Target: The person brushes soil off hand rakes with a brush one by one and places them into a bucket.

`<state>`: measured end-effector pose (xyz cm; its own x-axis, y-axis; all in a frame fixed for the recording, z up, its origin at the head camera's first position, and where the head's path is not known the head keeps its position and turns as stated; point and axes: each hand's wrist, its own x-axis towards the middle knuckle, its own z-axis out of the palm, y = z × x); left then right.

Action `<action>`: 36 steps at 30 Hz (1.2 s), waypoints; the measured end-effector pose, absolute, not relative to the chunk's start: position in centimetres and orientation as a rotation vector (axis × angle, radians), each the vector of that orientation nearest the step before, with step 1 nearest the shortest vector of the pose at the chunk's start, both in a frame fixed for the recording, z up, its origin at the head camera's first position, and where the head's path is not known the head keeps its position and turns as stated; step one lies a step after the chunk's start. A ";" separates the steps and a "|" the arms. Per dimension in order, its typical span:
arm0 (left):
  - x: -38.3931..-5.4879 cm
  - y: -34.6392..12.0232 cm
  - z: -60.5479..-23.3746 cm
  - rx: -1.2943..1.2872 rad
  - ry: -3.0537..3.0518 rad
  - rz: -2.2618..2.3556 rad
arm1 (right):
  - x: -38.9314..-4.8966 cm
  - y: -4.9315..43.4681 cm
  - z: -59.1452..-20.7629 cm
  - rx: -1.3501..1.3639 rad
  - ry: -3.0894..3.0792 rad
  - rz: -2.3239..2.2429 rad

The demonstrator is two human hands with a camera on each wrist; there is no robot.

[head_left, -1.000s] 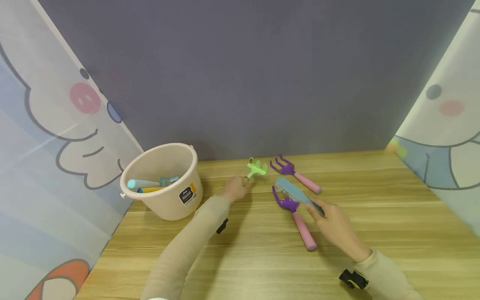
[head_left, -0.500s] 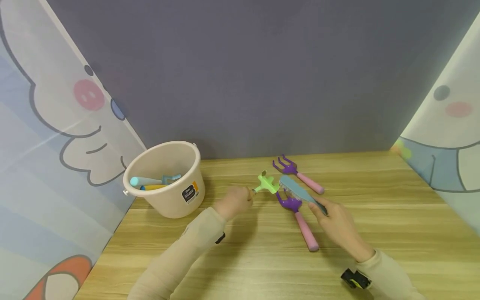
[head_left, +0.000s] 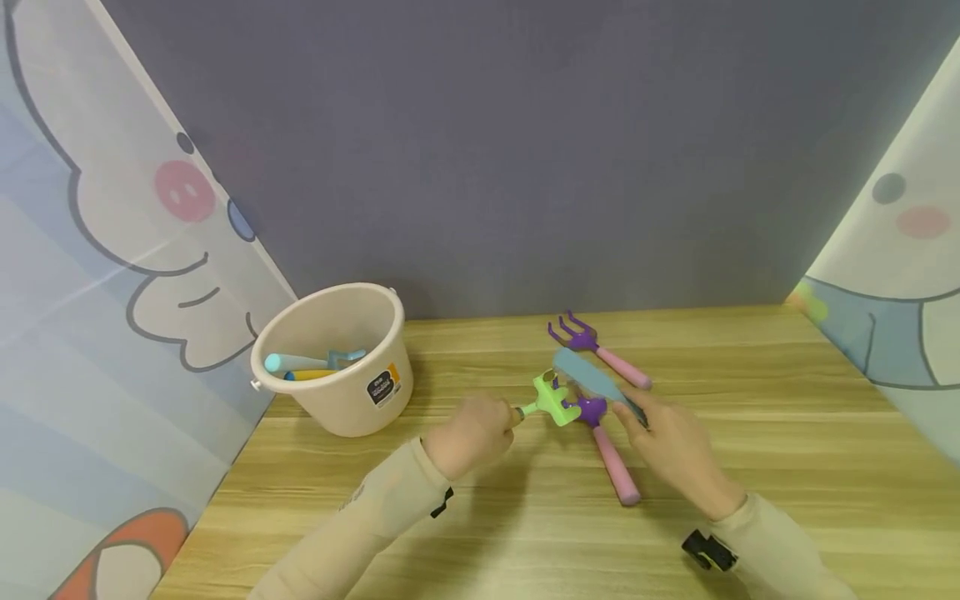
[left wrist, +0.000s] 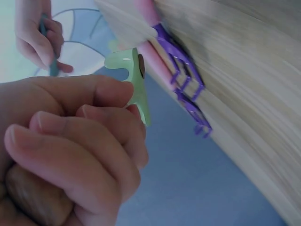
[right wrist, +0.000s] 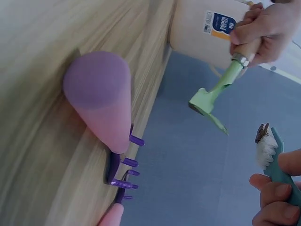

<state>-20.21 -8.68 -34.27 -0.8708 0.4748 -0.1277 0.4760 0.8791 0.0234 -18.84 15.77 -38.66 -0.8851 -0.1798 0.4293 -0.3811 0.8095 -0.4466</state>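
My left hand (head_left: 472, 437) grips the wooden handle of a small green hand rake (head_left: 553, 403), its tined head held over the table. In the left wrist view, a brown patch shows on the green head (left wrist: 136, 80). My right hand (head_left: 671, 446) holds a blue-grey brush (head_left: 588, 373) by its dark handle, index finger along its back. White bristles (right wrist: 267, 149) with a brown clump at the tip face the rake in the right wrist view. Below both lies a purple hand rake with a pink handle (head_left: 617, 467); a matching purple rake (head_left: 581, 339) lies behind it.
A cream bucket (head_left: 367, 400) stands at the left, holding a light-blue-handled tool (head_left: 300, 362) and a yellow-handled one (head_left: 311, 375). A grey panel (head_left: 480, 167) rises along the back of the wooden table (head_left: 787, 433). Cartoon-printed sheets flank both sides.
My left hand has brought the green rake rightward and nearer, from the back of the table to beside the brush. The brush has shifted only slightly, still in my right hand.
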 end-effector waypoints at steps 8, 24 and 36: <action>-18.6 -7.8 -33.5 0.747 2.897 0.043 | -19.9 14.5 -39.1 0.621 -2.303 0.286; -17.6 -7.4 -33.5 0.740 2.924 -0.032 | -20.1 13.3 -39.6 0.673 -1.999 -0.028; -17.1 -7.6 -33.2 0.708 2.891 -0.069 | -20.0 13.3 -39.8 0.575 -2.134 0.190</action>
<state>-17.10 -7.62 -33.24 -0.8742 0.4549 -0.1699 0.4626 0.8866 -0.0061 -20.01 13.26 -39.78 -0.4956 -0.3312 0.8029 -0.4681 0.8806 0.0743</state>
